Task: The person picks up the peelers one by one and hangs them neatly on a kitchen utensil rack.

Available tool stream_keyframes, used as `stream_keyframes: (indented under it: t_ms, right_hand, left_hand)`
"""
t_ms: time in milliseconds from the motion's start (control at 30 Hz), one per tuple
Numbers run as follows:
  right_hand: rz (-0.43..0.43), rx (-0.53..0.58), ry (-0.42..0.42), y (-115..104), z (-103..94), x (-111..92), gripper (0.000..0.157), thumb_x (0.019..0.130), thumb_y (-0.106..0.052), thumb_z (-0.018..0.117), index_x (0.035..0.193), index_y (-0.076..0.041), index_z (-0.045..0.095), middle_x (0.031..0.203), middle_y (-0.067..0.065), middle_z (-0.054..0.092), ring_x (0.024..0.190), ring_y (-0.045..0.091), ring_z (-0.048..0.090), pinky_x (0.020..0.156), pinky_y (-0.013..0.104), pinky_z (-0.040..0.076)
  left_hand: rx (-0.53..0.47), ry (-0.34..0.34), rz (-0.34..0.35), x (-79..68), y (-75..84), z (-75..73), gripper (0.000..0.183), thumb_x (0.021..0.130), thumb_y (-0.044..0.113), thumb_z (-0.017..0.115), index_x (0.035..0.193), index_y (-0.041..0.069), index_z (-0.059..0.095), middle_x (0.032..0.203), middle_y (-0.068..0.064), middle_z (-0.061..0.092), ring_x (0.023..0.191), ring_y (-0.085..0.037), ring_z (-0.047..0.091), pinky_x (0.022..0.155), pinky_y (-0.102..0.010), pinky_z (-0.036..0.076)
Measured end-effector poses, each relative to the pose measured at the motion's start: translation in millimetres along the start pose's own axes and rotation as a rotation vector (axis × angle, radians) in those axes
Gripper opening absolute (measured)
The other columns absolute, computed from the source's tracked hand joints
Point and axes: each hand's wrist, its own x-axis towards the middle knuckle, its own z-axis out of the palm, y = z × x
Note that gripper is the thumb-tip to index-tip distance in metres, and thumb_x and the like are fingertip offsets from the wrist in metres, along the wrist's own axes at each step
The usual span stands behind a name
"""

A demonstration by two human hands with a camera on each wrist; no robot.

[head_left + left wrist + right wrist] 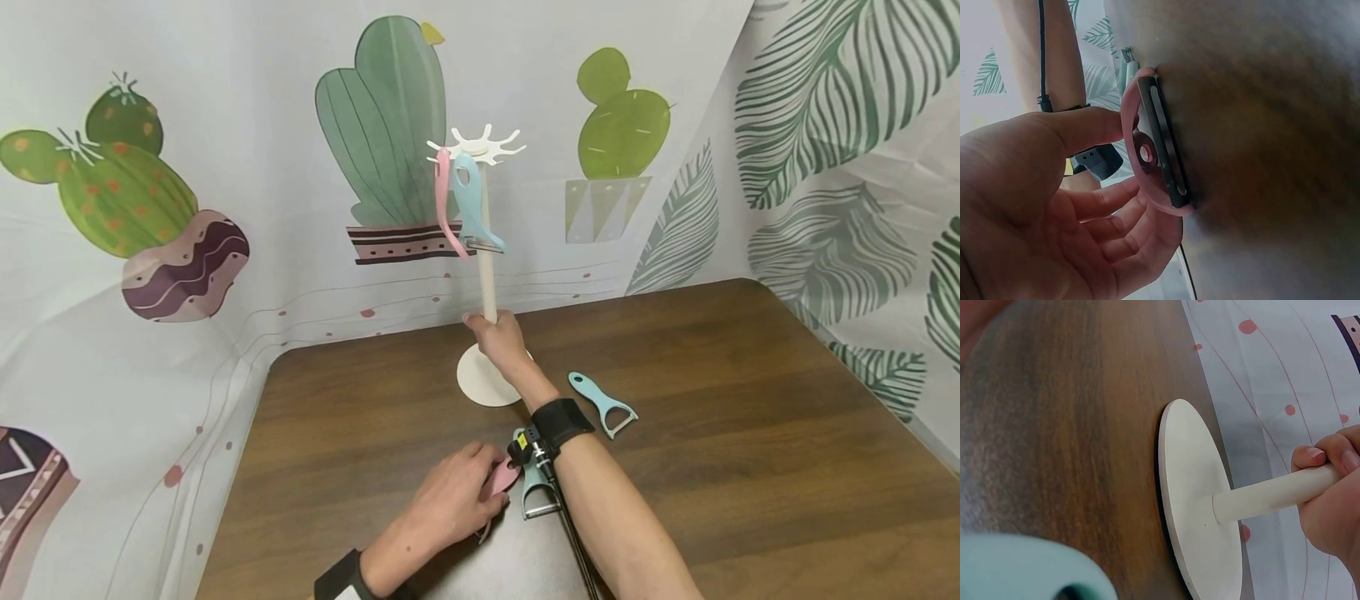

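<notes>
My right hand [504,343] grips the pole [487,283] of a cream stand low down, just above its round base [480,379]. A ring of white hooks [491,150] tops the stand. From it hang a pink peeler [442,192] and a light blue peeler [469,200]. Between thumb and fingers, my left hand [450,492] pinches another pink peeler [1129,119] by its head end, close over the tabletop. Its dark blade [1163,140] faces the table in the left wrist view. Just right of it lies a light blue peeler [536,482], partly hidden by the right wrist's camera.
Another light blue peeler [594,393] lies on the brown wooden table [750,433], right of my right forearm. Behind the stand hangs a white cloth [517,67] printed with cacti. A black cable [572,525] runs along my right forearm.
</notes>
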Motion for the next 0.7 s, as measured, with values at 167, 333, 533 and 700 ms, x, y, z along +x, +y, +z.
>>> stream_keyframes:
  t_ms: [167, 333, 533, 700]
  right_hand:
    - [-0.001, 0.008, 0.008, 0.1, 0.4, 0.2, 0.05, 0.097, -0.03, 0.055, 0.053, -0.014, 0.038, 0.045, -0.006, 0.028, 0.04, 0.012, 0.025, 0.039, 0.026, 0.019]
    - [0.002, 0.011, 0.014, -0.2, 1.1, -0.1, 0.05, 0.097, -0.029, 0.056, 0.053, -0.014, 0.038, 0.044, -0.008, 0.029, 0.04, 0.012, 0.024, 0.039, 0.026, 0.018]
    - [-0.001, -0.007, 0.017, -1.0, 0.8, -0.8, 0.05, 0.097, -0.028, 0.055, 0.053, -0.013, 0.038, 0.045, -0.007, 0.029, 0.039, 0.012, 0.025, 0.038, 0.026, 0.018]
    - [-0.003, -0.013, 0.009, -6.5, 0.7, -3.5, 0.049, 0.098, -0.027, 0.054, 0.054, -0.013, 0.039, 0.045, -0.006, 0.029, 0.039, 0.011, 0.026, 0.038, 0.025, 0.019]
  left_hand:
    - [-0.007, 0.005, 0.01, 0.4, -0.7, 0.0, 0.039, 0.079, 0.03, 0.076, 0.113, 0.013, 0.064, 0.096, 0.005, 0.057, 0.075, -0.008, 0.052, 0.062, -0.027, 0.046]
    - [-0.013, 0.014, 0.019, 0.3, -1.1, 0.3, 0.039, 0.078, 0.028, 0.076, 0.112, 0.013, 0.064, 0.096, 0.004, 0.058, 0.074, -0.008, 0.052, 0.06, -0.026, 0.045]
    - [-0.014, 0.03, 0.024, -0.5, -1.1, 0.5, 0.039, 0.077, 0.026, 0.076, 0.112, 0.013, 0.064, 0.095, 0.005, 0.058, 0.072, -0.008, 0.052, 0.058, -0.026, 0.045]
    - [-0.027, 0.021, 0.015, -0.2, -1.1, -0.1, 0.038, 0.078, 0.026, 0.075, 0.111, 0.012, 0.064, 0.095, 0.004, 0.057, 0.07, -0.007, 0.051, 0.057, -0.025, 0.044]
